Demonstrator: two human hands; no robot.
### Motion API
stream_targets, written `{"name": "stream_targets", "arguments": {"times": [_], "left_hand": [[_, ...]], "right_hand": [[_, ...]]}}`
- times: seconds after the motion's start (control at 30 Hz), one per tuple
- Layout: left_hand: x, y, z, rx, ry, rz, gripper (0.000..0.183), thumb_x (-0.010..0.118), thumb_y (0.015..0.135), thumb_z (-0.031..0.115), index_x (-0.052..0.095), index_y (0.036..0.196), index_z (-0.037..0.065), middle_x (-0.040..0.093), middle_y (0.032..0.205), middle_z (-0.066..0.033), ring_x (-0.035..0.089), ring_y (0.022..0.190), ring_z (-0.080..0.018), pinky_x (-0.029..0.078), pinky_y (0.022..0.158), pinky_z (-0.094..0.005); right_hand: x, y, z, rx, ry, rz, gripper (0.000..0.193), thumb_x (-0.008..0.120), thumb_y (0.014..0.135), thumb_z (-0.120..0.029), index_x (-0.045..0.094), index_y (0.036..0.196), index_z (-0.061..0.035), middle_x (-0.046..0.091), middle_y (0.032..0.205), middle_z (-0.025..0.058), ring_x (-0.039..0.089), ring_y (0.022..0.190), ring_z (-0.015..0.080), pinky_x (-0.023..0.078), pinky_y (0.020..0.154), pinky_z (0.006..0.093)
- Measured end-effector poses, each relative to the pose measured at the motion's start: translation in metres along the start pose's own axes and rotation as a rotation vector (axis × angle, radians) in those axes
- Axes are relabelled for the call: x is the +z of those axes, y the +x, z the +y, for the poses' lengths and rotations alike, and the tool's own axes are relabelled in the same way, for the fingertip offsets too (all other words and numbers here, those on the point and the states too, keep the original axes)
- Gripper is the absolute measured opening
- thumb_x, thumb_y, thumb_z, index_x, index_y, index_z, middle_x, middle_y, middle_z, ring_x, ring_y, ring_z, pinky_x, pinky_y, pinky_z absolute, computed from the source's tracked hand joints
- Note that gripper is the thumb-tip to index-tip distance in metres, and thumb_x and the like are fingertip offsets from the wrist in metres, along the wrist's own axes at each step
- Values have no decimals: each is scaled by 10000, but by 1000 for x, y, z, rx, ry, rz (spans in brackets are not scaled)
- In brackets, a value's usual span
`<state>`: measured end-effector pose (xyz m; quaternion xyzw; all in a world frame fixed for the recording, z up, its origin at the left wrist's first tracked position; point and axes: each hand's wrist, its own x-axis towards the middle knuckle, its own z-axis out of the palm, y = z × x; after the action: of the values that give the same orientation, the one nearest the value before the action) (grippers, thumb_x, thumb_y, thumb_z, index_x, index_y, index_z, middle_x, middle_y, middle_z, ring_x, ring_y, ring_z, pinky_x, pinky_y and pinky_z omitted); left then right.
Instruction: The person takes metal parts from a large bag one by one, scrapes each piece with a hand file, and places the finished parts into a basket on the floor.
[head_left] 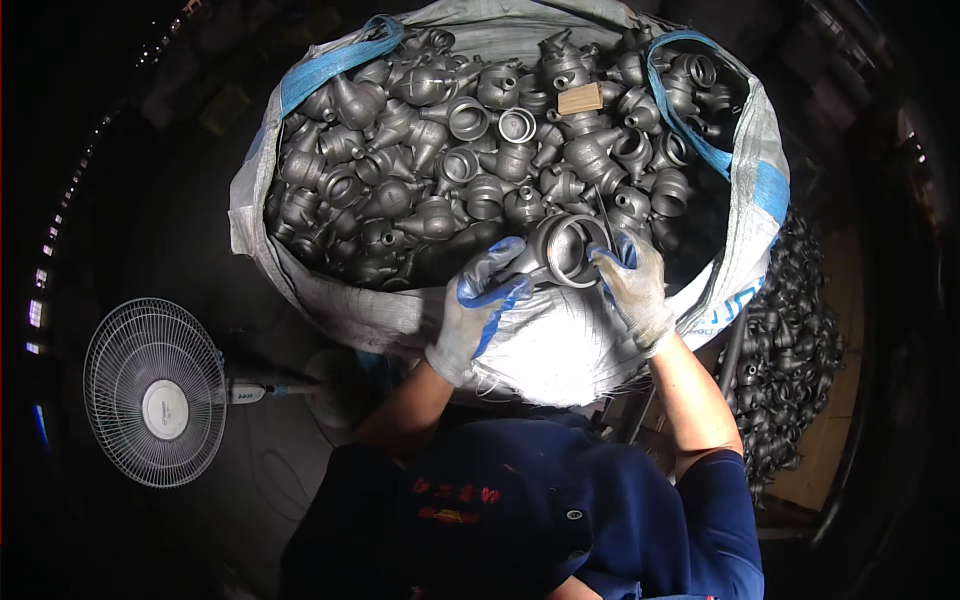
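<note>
Over the near edge of a large white woven sack, a dark grey metal casting [570,250] is held with its wide round opening turned to the right. My left hand [485,300], in a white glove with blue coating, is closed around the casting's left side. My right hand [633,283], gloved the same way, is closed at the opening's right rim on a thin, narrow, dark tool [603,214]. The tool points up and away past the rim; its exact kind is not clear, and its lower end is hidden by the fingers.
The sack [390,312] holds a heap of similar castings [430,140], with a small tan block [580,98] on top. Blue straps [335,70] loop over its rim. A white fan [160,395] stands at the left. More castings [785,360] are piled at the right.
</note>
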<state>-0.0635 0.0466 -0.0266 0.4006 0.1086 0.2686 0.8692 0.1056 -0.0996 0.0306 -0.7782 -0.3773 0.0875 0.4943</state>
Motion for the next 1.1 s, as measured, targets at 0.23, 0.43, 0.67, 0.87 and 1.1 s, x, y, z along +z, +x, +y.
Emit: {"name": "stream_targets", "arguments": {"times": [0.23, 0.43, 0.67, 0.87, 1.1], "left_hand": [[1, 42, -13, -356, -460, -257, 587, 434, 1009, 470, 455, 1388, 22, 541, 1350, -174, 541, 1224, -279, 413, 1082, -444], [6, 57, -13, -398, -790, -441, 759, 451, 929, 643, 482, 1346, 10, 547, 1326, -206, 581, 1169, -335, 471, 1023, -494], [28, 47, -5, -241, -775, -398, 730, 423, 976, 573, 429, 1391, -27, 516, 1373, -199, 515, 1266, -326, 405, 1098, -473], [9, 64, -23, 58, 36, -120, 575, 424, 1003, 445, 455, 1373, 5, 549, 1342, -184, 521, 1252, -297, 388, 1106, -457], [-5, 60, -37, -74, -382, -187, 410, 361, 1051, 287, 455, 1356, 29, 561, 1323, -151, 538, 1222, -256, 409, 1082, -410]], "right_hand": [[-1, -1, -32, -310, -387, -173, 347, 741, 820, -182, 662, 1120, -24, 704, 1024, 161, 699, 928, 312, 539, 778, 373], [-4, -10, -20, 20, 404, 61, 276, 671, 903, -127, 658, 1126, 35, 680, 1003, 87, 611, 827, 103, 476, 731, 237], [25, -74, -3, 488, 855, -225, 399, 677, 919, -170, 580, 1247, 35, 631, 835, -8, 495, 532, 18, 372, 445, 168], [19, -78, -12, 531, 875, -114, 278, 697, 902, -141, 625, 1120, 16, 569, 667, -45, 424, 453, 8, 303, 402, 164], [10, -80, -22, 483, 808, -43, 345, 678, 911, -94, 595, 1220, 34, 649, 912, 6, 578, 771, 51, 464, 694, 193]]}}
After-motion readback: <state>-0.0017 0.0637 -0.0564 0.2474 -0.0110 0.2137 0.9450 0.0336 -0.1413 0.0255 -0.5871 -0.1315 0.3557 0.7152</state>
